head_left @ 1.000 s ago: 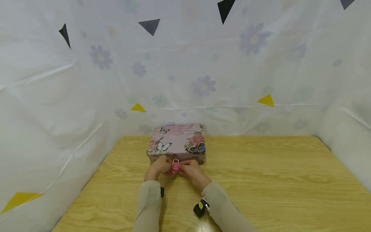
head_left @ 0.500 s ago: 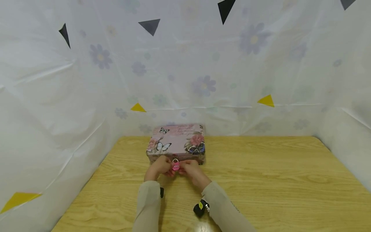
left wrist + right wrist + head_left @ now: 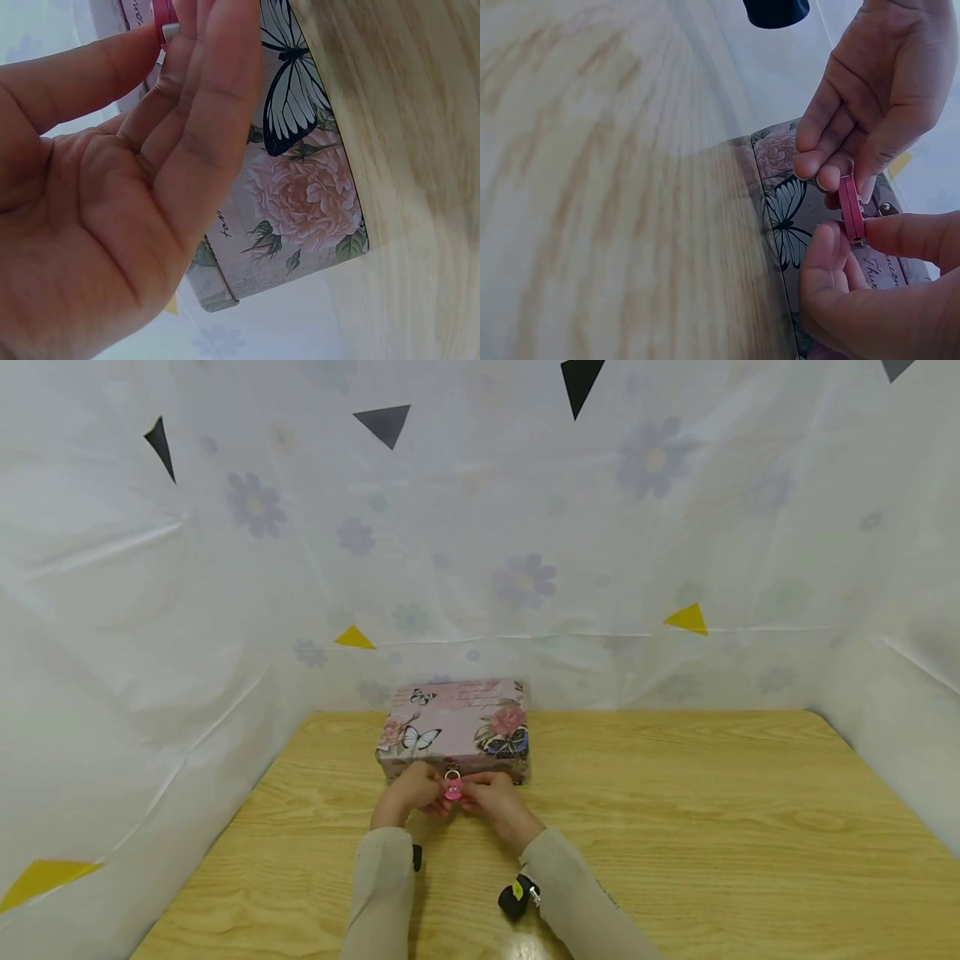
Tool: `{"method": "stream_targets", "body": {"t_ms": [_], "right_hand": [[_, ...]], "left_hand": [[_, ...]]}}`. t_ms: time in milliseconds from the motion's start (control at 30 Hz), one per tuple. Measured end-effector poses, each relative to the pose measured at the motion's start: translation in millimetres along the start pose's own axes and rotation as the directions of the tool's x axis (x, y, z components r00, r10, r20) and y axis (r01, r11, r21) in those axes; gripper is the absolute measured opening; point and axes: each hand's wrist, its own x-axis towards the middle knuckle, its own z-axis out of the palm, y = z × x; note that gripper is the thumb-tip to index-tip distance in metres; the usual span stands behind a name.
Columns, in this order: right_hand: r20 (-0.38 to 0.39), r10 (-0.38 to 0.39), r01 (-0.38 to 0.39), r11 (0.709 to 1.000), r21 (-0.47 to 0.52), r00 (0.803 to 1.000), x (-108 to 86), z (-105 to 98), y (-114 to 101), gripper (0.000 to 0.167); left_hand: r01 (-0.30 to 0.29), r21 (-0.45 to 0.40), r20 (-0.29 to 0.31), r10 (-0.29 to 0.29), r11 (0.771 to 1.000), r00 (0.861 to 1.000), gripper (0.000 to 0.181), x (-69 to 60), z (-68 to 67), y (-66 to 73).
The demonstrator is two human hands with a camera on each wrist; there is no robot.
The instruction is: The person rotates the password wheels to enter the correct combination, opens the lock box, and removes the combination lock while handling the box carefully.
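A pink padlock (image 3: 453, 789) with a silver shackle hangs at the front of a closed box (image 3: 450, 718) patterned with flowers and butterflies. My left hand (image 3: 412, 789) pinches the padlock from the left, and my right hand (image 3: 497, 800) pinches it from the right. In the right wrist view the padlock (image 3: 851, 210) is seen edge-on between both hands' fingertips, with small dials on its side. The left wrist view shows the left palm (image 3: 97, 217), with a bit of the padlock (image 3: 162, 22) at the thumb tip.
The box stands on a wooden table (image 3: 675, 810), near its back edge. Behind it hangs a pale flowered sheet (image 3: 465, 527) with black and yellow triangles. Black bands with small devices (image 3: 516, 897) are at the wrists.
The padlock's face looks different: its row of dials showed half a second ago, and two small light spots show now. Both hands have kept their places, while the view has shifted slightly.
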Motion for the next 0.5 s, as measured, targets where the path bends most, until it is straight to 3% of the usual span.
{"method": "stream_targets", "body": {"t_ms": [500], "right_hand": [[-0.02, -0.007, 0.006, 0.999, -0.04, 1.0, -1.4, 2.2, -1.8, 0.025]], "left_hand": [[0.004, 0.014, 0.001, -0.004, 1.0, 1.0, 0.023, -1.1, 1.2, 0.9]]}}
